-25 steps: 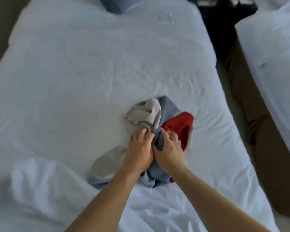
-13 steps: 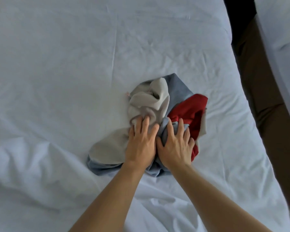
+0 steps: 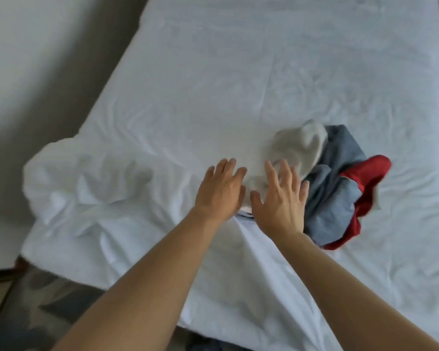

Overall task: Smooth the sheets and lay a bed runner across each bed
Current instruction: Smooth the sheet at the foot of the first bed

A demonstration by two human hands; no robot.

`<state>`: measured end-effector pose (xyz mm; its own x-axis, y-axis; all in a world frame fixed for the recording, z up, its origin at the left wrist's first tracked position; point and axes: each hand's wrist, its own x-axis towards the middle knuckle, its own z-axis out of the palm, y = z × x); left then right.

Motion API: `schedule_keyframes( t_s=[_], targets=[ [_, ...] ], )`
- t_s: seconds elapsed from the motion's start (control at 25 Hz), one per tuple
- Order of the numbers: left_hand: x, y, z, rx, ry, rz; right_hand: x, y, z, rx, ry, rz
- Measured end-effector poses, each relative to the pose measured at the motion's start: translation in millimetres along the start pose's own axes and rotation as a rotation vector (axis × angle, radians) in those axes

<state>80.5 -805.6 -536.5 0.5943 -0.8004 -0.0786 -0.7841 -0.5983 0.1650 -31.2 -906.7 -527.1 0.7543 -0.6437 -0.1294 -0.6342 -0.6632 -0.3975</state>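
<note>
- On the bed (image 3: pixel 213 84), near its right edge, the bed runner (image 3: pixel 325 178) sits in a crumpled heap (gray, blue and red).
- Left hand (image 3: pixel 219 191) is open and flat, fingers spread, holding nothing.
- Right hand (image 3: pixel 280 198) is open too, just beside the heap.
- White sheet (image 3: pixel 91 188) is bunched up at the near left corner.

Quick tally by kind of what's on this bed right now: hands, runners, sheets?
Hands: 2, left hand and right hand, both open and flat
Bed runner: 1, bunched, grey, blue and red
White sheet: 1, rumpled at the near left corner
Total: 4
</note>
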Motion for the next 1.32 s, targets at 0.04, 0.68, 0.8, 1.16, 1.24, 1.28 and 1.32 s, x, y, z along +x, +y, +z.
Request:
schedule_keyframes(
  t_s=[0.04, 0.68, 0.8, 1.16, 1.24, 1.28, 1.32],
  targets=[
    [-9, -21, -13, 0.019, 0.022, -0.024, -2, -27, 1, -0.013, -0.019, -0.074],
    [-234, -336, -25, 0.043, -0.164, -0.135, -129, -297, 167, -0.080, -0.279, -0.198],
    [-246, -342, -8, 0.035, -0.192, -0.131, -135, -300, 181, -0.130, -0.304, -0.170],
    [-241, -355, 42, 0.077, -0.066, -0.166, -120, -286, 250, -0.167, -0.199, -0.153],
    [-239, -355, 49, 0.122, -0.034, -0.144, -125, -283, 263, -0.160, -0.174, -0.128],
    [-238, -355, 52, 0.153, -0.013, -0.129, -129, -283, 268, -0.158, -0.161, -0.119],
    [-236, -356, 57, 0.186, 0.010, -0.106, -133, -283, 274, -0.156, -0.144, -0.114]
  ],
)
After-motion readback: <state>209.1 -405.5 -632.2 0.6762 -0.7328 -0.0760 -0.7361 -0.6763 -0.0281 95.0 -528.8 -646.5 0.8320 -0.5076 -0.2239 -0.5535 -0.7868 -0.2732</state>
